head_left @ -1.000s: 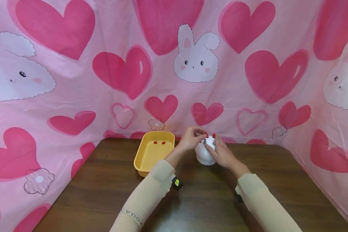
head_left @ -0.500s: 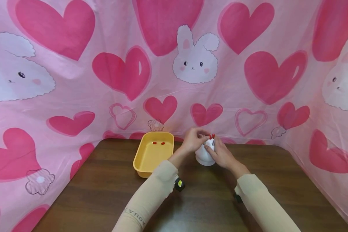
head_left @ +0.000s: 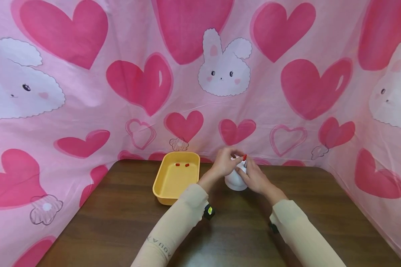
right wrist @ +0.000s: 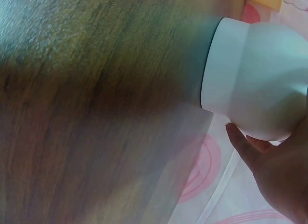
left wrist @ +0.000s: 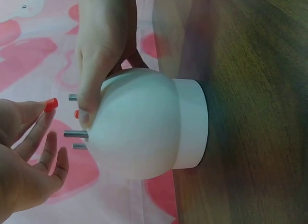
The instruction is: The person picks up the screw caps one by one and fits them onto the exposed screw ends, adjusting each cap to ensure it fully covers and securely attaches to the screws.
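Note:
A white rounded body [head_left: 235, 181] on a flat base stands upright on the table, with several thin metal pins [left wrist: 76, 134] sticking out of its top. My right hand [head_left: 256, 178] steadies it from the right side, thumb near the top and fingers round the flank, also seen as a right hand [right wrist: 284, 171] in the right wrist view. Above the pins, my left hand [head_left: 224, 162] pinches a small red cap [left wrist: 51, 105] between thumb and forefinger, its other fingers loosely bent. A second red piece [left wrist: 76, 114] peeks out beside the right thumb, mostly hidden.
Left of the white body sits a yellow tray [head_left: 157, 185] with two small red pieces [head_left: 182, 165] inside, towards its far end. The brown wooden table [head_left: 240, 230] ends at a pink heart-patterned cloth [head_left: 194, 100] behind.
My left hand has moved slightly right with the red cap, over the white body's top, towards the other red piece. The right hand keeps its hold.

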Tool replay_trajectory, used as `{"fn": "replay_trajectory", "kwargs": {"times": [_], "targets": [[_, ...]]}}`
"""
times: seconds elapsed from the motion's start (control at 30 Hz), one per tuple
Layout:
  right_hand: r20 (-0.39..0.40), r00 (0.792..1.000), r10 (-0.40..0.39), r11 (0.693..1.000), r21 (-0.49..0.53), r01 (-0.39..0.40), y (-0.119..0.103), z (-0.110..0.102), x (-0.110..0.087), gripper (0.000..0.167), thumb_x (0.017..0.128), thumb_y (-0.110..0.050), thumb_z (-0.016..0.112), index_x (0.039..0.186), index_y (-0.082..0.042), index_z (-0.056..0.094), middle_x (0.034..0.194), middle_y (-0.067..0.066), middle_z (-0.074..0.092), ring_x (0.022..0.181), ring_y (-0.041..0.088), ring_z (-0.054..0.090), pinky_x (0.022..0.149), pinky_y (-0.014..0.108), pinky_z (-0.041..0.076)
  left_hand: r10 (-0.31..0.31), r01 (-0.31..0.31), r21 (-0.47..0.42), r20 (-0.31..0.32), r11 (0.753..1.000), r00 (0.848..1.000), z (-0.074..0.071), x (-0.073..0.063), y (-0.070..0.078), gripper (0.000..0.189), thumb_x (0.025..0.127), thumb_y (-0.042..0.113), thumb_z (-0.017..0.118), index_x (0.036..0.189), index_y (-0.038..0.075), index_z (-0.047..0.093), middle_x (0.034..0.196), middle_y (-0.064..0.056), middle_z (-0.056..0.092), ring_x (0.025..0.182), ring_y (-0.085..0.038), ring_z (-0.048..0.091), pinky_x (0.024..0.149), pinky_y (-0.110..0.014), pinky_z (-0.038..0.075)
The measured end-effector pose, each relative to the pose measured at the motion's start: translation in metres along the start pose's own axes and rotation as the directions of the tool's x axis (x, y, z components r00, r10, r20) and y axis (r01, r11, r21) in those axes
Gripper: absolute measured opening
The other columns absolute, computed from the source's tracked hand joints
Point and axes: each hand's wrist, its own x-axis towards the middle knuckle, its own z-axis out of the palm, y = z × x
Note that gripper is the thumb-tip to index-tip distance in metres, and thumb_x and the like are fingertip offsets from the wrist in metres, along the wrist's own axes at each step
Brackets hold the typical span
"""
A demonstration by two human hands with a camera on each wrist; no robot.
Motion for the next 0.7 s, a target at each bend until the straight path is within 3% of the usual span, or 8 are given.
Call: {"fn": "replay_trajectory", "kwargs": {"times": [0.17, 0.43, 0.7], "targets": [[-0.008, 1.0, -0.022, 1.0, 0.006, 0.022, 0.0, 0.002, -0.001, 0.076, 0.104, -0.032, 0.056, 0.155, 0.01, 0.018, 0.149, 0.034, 0.037, 0.137, 0.051, 0.041, 0.116, 0.063, 0.031, 0.0, 0.0, 0.004, 0.027, 1.0, 1.0, 0.002, 0.0, -0.002, 0.021, 0.096, 0.007, 0.07, 0.116, 0.007, 0.076, 0.112, -0.005, 0.075, 0.104, -0.023, 0.066, 0.087, -0.025, 0.055], [-0.021, 0.999, -0.036, 0.999, -0.003, 0.036, 0.001, 0.003, -0.001, 0.074, 0.104, -0.03, 0.056, 0.153, 0.013, 0.021, 0.148, 0.036, 0.038, 0.137, 0.051, 0.041, 0.116, 0.062, 0.031, 0.036, -0.037, 0.033, 0.019, 0.999, 0.999, 0.006, 0.001, -0.002, 0.019, 0.095, 0.006, 0.071, 0.114, 0.005, 0.076, 0.111, -0.007, 0.076, 0.102, -0.023, 0.069, 0.091, -0.034, 0.057], [-0.006, 1.0, -0.009, 1.0, -0.015, 0.009, 0.003, 0.001, -0.001, 0.073, 0.106, -0.031, 0.054, 0.153, 0.014, 0.021, 0.15, 0.037, 0.034, 0.138, 0.052, 0.039, 0.115, 0.063, 0.031, 0.019, -0.02, 0.03, 0.037, 0.999, 0.999, 0.011, 0.004, -0.004, 0.02, 0.096, 0.009, 0.071, 0.115, 0.008, 0.076, 0.113, -0.004, 0.076, 0.104, -0.02, 0.069, 0.089, -0.026, 0.056]]}}
